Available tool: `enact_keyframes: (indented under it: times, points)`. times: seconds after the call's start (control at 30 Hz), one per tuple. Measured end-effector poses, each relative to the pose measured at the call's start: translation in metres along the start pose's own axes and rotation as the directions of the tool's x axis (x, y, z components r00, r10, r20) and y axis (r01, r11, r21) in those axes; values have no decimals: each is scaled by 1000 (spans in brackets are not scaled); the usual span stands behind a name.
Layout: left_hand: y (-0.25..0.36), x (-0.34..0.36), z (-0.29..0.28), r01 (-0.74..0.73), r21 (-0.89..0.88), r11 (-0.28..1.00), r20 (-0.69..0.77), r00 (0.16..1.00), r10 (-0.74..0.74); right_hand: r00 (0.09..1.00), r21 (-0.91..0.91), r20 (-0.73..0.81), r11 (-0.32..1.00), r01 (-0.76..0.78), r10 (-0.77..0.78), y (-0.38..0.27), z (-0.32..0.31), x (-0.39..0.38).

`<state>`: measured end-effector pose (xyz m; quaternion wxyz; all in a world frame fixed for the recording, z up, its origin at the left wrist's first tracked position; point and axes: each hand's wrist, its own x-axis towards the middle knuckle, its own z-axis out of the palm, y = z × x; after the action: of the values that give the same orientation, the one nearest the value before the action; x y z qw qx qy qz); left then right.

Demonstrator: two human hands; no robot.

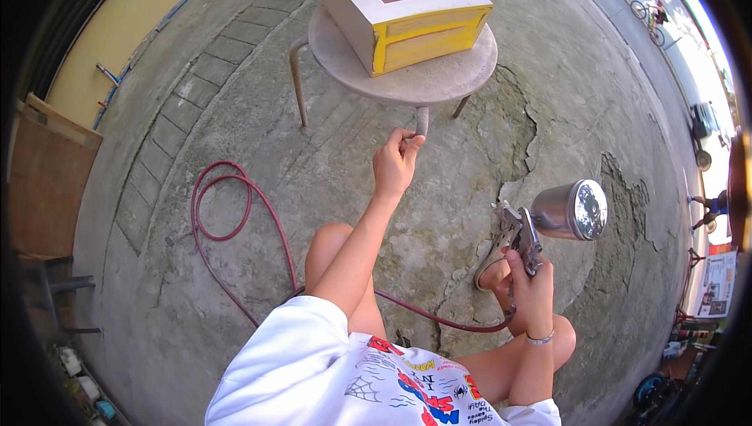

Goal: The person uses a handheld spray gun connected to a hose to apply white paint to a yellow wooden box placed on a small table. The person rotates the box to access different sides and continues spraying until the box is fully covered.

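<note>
My left hand [398, 164] reaches forward with its fingers closed on the near leg [423, 119] of a round stool [439, 91]. On the stool's seat rests a wooden box [435, 36], with a white top, a large rectangular opening and yellow on the side nearest me. The yellow side is patchy, with white edges round it. My right hand [533, 289], low at the right, is wrapped round the handle of a metal spray gun [523, 240]. A shiny silver paint cup [570, 211] sticks out sideways from the gun.
A dark red hose [439, 319] runs from the gun across the cracked concrete and coils at the left. My bent knees are close below my arms. Brown board [51, 179] leans at the far left. A bicycle [648, 20] and parked vehicle [705, 124] stand at the far right.
</note>
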<state>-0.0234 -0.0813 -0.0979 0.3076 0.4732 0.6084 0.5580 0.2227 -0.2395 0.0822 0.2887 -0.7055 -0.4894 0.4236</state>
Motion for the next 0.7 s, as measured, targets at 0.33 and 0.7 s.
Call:
enact_keyframes:
  times: [0.33, 0.7]
  points:
    - [4, 6, -1, -9, -19, 1000, 0, 1000, 9, 999, -108, 51, 994, 24, -19, 8, 2, 4]
    - [17, -19, 25, -267, -65, 962, -257, 936, 243, 999, -84, 17, 996, 28, -27, 9, -2, -2]
